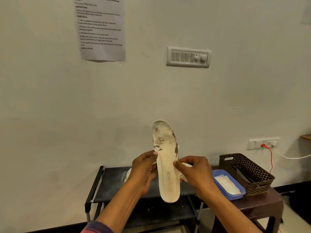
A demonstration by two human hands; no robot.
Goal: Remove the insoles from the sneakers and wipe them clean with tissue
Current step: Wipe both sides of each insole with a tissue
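Insole upright, toe up, both hands holding.

a pale grey-green wall fills the view. a printed sheet hangs at 11 o'clock, a switch panel at 1 o'clock, a wall socket at 3 o'clock. a black shoe rack stands at 6 o'clock, with a dark brown table just beside it at 4 o'clock.

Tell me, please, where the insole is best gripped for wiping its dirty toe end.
Pinch the insole at its narrow waist, coming from both long edges, as the left hand and right hand do. It stands upright, toe up, so this likely leaves the stained forefoot free.
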